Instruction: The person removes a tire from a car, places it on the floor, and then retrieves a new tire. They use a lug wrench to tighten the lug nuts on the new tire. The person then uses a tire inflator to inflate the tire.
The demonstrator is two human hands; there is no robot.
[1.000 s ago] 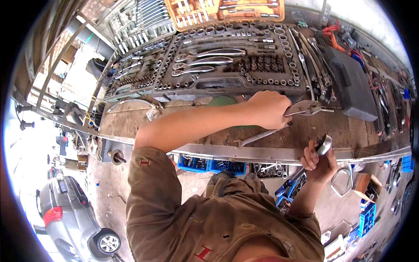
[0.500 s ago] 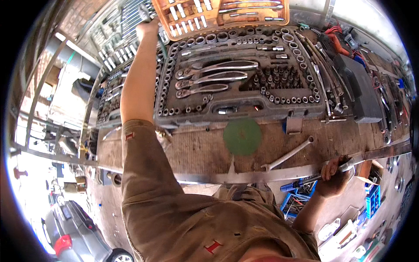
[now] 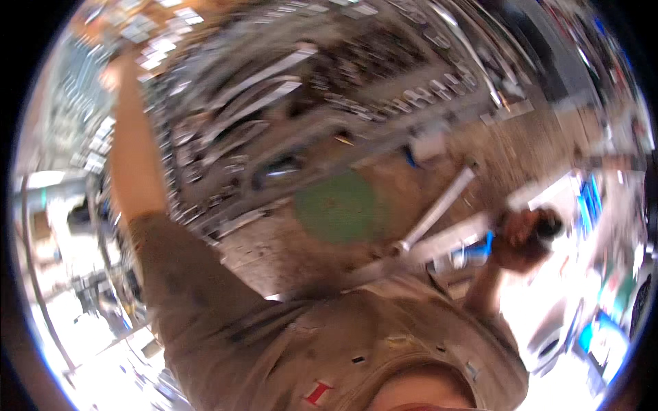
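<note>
Motion blur smears the whole view. My left arm stretches to the upper left, where my left hand [image 3: 113, 74] is beside a grey tool tray [image 3: 79, 85]; its fingers are too smeared to read. At the right, past the bench edge, my right hand [image 3: 522, 241] is closed around a tool whose dark rounded end [image 3: 550, 225] shows at the fingers. The rest of that tool is unclear. Between my arms lies a dark socket-set case [image 3: 391, 133] with silver ratchets [image 3: 264, 103] and rows of sockets. A green disc [image 3: 336, 205] and a combination wrench [image 3: 439, 209] lie nearer me.
An orange case [image 3: 89, 27] stands at the far left. Long bars [image 3: 473, 51] and a dark box [image 3: 541, 58] lie right of the socket set. The metal-edged bench front [image 3: 452, 240] runs close to my body. Blue containers [image 3: 589, 202] are beyond it.
The view has swung, so the bench looks tilted. My left hand appears farther left in the picture. The blue-handled tool in my right hand was clear before and is now mostly blurred.
</note>
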